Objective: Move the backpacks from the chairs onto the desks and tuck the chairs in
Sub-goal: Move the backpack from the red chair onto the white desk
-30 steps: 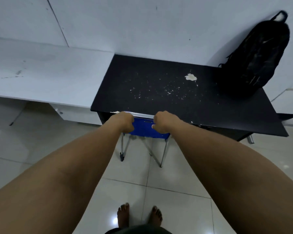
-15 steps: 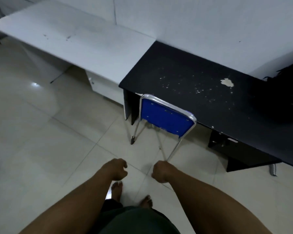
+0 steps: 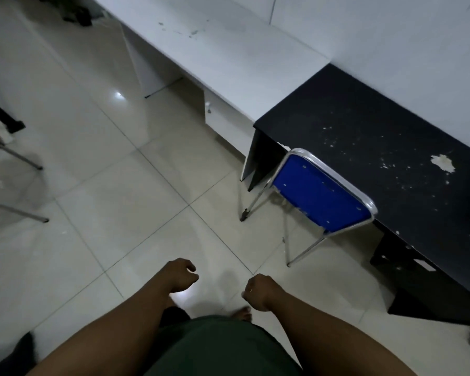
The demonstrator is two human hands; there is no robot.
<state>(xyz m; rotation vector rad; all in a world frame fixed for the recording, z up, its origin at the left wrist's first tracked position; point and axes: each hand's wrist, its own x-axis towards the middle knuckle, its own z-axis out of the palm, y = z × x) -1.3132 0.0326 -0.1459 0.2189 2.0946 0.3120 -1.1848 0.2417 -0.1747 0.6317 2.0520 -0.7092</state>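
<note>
**Stock of the room, one chair tucked, both my hands free**

- My left hand [image 3: 180, 275]: low in the near middle, over the floor tiles, fingers loosely curled with a gap at the thumb; it grips nothing.
- My right hand [image 3: 258, 292]: just right of the left, apart from it, curled into a loose fist; nothing in it.
- Blue chair [image 3: 319, 194]: right of centre, beyond my hands and well apart from them. Blue back in a silver metal frame; the back stands at the near edge of the black desk, the seat out of sight beneath it, two silver legs on the tiles.
- Black desk [image 3: 364, 137]: right side, against the far wall; top speckled with white flecks and one larger pale chip near the right edge.
- White desk [image 3: 223, 58]: left of the black one, touching it end to end, running to the far left; a few dark smudges on top.
- Second chair [image 3: 14, 158]: far left edge, only metal legs and a strip of red in view.
- Backpacks: none in view in this frame.
- Floor [image 3: 98, 185]: pale glossy tiles; my bare toes show just below my hands.
</note>
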